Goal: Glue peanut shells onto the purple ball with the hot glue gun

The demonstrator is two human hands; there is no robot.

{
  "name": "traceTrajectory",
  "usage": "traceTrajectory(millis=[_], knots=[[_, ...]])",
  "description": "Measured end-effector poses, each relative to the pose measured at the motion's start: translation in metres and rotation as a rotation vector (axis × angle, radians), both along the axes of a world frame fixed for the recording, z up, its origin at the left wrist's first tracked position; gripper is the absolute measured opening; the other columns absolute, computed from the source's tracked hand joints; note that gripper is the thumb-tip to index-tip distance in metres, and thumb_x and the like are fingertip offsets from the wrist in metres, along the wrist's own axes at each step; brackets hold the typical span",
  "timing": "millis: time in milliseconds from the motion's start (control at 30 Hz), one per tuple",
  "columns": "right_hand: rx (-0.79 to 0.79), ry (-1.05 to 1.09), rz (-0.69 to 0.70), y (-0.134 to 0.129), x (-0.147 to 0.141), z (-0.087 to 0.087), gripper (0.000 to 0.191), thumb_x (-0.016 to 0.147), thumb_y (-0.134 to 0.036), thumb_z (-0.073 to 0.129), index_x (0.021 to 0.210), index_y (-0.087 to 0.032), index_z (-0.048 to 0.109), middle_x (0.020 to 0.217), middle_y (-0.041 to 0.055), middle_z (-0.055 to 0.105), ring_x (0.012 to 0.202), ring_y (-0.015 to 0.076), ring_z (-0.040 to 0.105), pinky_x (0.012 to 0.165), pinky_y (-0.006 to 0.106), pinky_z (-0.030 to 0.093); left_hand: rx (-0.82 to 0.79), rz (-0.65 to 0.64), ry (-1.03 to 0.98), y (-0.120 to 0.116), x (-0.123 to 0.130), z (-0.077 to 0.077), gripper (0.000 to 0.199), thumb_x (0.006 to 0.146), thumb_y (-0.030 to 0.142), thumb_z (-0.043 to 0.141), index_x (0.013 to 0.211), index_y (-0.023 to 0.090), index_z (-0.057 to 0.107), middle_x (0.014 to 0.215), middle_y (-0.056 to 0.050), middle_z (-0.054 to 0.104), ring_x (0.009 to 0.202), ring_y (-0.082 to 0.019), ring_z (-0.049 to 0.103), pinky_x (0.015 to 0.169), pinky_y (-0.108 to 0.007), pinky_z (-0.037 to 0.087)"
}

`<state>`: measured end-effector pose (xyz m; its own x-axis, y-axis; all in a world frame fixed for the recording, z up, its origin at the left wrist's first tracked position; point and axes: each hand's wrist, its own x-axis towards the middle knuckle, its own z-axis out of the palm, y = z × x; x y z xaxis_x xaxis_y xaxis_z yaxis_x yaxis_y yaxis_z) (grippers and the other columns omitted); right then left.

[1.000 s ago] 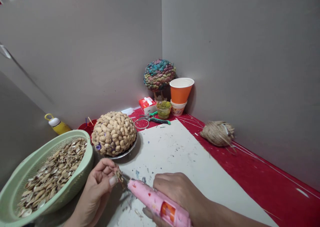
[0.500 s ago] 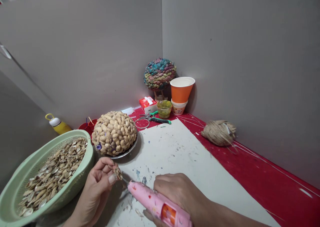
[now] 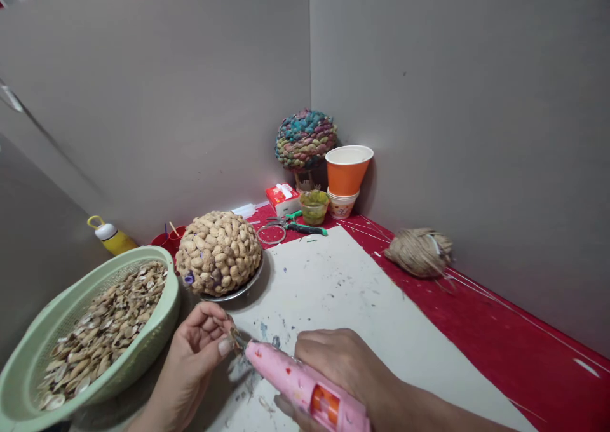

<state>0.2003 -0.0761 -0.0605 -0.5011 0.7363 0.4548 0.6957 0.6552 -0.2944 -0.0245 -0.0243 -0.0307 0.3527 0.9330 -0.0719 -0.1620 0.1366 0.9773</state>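
Note:
My right hand (image 3: 333,362) is wrapped round a pink glue gun (image 3: 281,371), its nozzle pointing left. Between the thumb and fingers of my left hand (image 3: 203,343) is a peanut shell (image 3: 236,340), held right at the nozzle's tip; whether they touch I cannot tell. Behind my left hand, a dome covered in peanut shells (image 3: 219,251) sits on a metal dish (image 3: 243,289). A pale green colander (image 3: 164,305) holding many loose peanut shells (image 3: 105,333) stands to the left of that hand.
A paint-spotted white board (image 3: 352,292) covers much of the red table (image 3: 524,349). Farther back are pruning shears (image 3: 305,229), a cup of greenish liquid (image 3: 314,208), stacked paper cups (image 3: 347,171), a tissue pack (image 3: 283,197) and a colourful ball-topped tree (image 3: 305,141). A twine bundle (image 3: 419,252) lies right; a yellow bottle (image 3: 117,240) left.
My left hand and the peanut shell have shifted slightly right and down, with the shell turned a little. The glue gun has moved slightly right, its nozzle still beside the shell.

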Motion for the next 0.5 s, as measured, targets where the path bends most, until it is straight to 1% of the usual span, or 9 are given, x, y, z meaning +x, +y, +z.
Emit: traceTrajectory(millis=[67, 133, 233, 300, 400, 500], knots=[[-0.001, 0.006, 0.004, 0.0, 0.0, -0.002, 0.031, 0.075, -0.033, 0.068, 0.061, -0.02, 0.044, 0.056, -0.007, 0.042, 0.047, 0.0078, 0.032, 0.047, 0.026, 0.02, 0.008, -0.006, 0.011, 0.0, 0.0, -0.001, 0.027, 0.07, 0.022, 0.079, 0.09, 0.021, 0.061, 0.082, -0.001, 0.062, 0.074, -0.012, 0.054, 0.069, -0.021, 0.044], [0.017, 0.016, -0.033, 0.0, -0.001, -0.007, 0.034, 0.074, -0.035, 0.069, 0.06, -0.02, 0.042, 0.054, -0.0074, 0.041, 0.047, 0.0082, 0.032, 0.047, 0.027, 0.019, 0.013, -0.008, 0.017, -0.001, 0.0, -0.002, 0.028, 0.069, 0.022, 0.08, 0.09, 0.02, 0.061, 0.082, -0.001, 0.062, 0.075, -0.012, 0.054, 0.069, -0.021, 0.045], [0.083, 0.034, -0.069, 0.0, -0.001, -0.015, 0.034, 0.074, -0.039, 0.068, 0.061, -0.021, 0.042, 0.054, -0.0075, 0.041, 0.047, 0.0087, 0.032, 0.047, 0.028, 0.019, 0.019, -0.001, 0.03, -0.002, 0.001, -0.001, 0.028, 0.069, 0.022, 0.08, 0.089, 0.021, 0.061, 0.082, -0.001, 0.062, 0.075, -0.012, 0.055, 0.069, -0.021, 0.045], [0.123, 0.03, -0.077, 0.0, -0.002, -0.018, 0.034, 0.075, -0.041, 0.067, 0.062, -0.021, 0.043, 0.055, -0.0072, 0.043, 0.047, 0.0087, 0.032, 0.047, 0.028, 0.019, 0.022, 0.002, 0.032, -0.002, 0.001, 0.001, 0.028, 0.069, 0.023, 0.081, 0.089, 0.021, 0.061, 0.082, 0.0, 0.062, 0.074, -0.012, 0.055, 0.068, -0.021, 0.045], [0.111, -0.017, -0.067, 0.0, -0.002, -0.017, 0.032, 0.074, -0.038, 0.067, 0.062, -0.021, 0.043, 0.055, -0.0071, 0.041, 0.047, 0.0087, 0.032, 0.046, 0.029, 0.016, 0.028, 0.004, 0.035, -0.003, 0.002, 0.003, 0.026, 0.07, 0.022, 0.08, 0.088, 0.02, 0.061, 0.081, -0.001, 0.062, 0.074, -0.012, 0.055, 0.069, -0.021, 0.045], [0.075, -0.029, -0.061, 0.0, -0.003, -0.014, 0.034, 0.072, -0.038, 0.068, 0.06, -0.021, 0.041, 0.053, -0.0075, 0.038, 0.045, 0.0086, 0.028, 0.045, 0.028, 0.013, 0.032, 0.01, 0.037, -0.003, 0.002, 0.003, 0.025, 0.071, 0.021, 0.079, 0.09, 0.021, 0.062, 0.082, -0.001, 0.062, 0.075, -0.012, 0.055, 0.069, -0.021, 0.045]])
